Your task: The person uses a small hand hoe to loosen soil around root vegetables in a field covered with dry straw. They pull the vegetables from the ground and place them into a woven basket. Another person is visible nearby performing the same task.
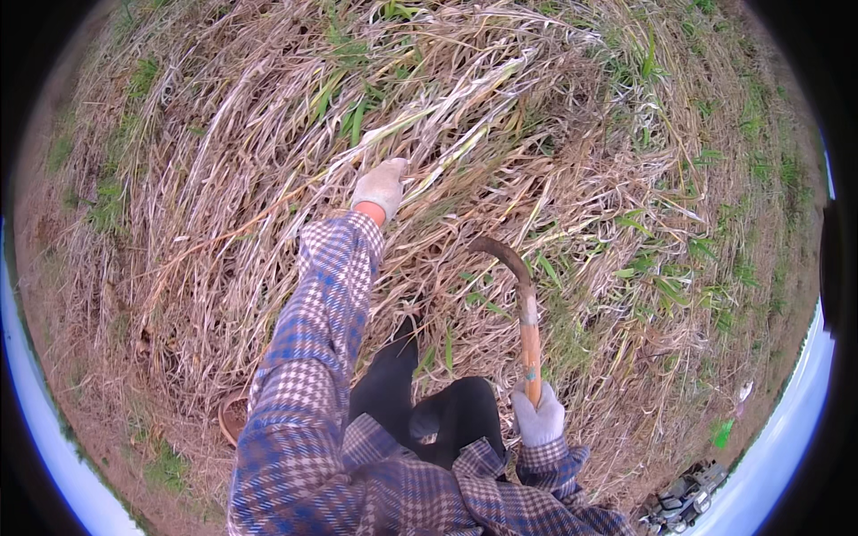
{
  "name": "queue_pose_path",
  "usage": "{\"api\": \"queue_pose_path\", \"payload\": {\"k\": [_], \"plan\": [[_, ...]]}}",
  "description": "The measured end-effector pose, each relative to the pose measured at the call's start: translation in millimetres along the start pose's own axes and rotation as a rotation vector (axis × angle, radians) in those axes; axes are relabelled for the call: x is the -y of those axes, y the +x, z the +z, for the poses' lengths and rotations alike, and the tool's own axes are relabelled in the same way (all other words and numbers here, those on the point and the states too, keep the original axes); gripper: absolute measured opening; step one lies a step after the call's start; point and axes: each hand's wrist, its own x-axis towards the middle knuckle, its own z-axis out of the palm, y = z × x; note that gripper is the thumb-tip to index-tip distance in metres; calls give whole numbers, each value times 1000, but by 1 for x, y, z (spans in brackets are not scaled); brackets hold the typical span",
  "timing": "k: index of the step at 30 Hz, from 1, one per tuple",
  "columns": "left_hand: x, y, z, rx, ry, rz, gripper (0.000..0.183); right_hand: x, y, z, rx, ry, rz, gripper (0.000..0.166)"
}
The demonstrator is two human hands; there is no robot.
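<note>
My left hand (381, 186), in a pale work glove, reaches out over a thick mat of dry grass (255, 161). Its fingers are curled around some dry stalks (417, 179), though the palm side is hidden. Long pale yellow-green stems (456, 151) lie just beyond it. In my right hand (538, 415), also gloved, is the wooden handle of a sickle (529, 348). The sickle's dark, curved blade (503, 251) points away from me and hooks to the left above the grass, apart from my left hand.
My dark-trousered knees (462, 409) are bent below the sickle. A brown rounded object (232, 417), partly hidden, lies by my left sleeve. Green shoots (663, 288) grow through the straw on the right. A vehicle (690, 496) stands at the lower right, near a bright green item (722, 434).
</note>
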Motion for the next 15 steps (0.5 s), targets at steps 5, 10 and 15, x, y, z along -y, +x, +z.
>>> {"api": "queue_pose_path", "payload": {"k": [5,10,15], "plan": [[16,82,62,154,31,-232,33,13,-6,-8,-2,41,65,20],[22,72,83,351,96,-65,42,40,16,-4,61,27,78,25],[-32,38,38,371,266,42,31,97,84,19,231,-164,-110,42]]}}
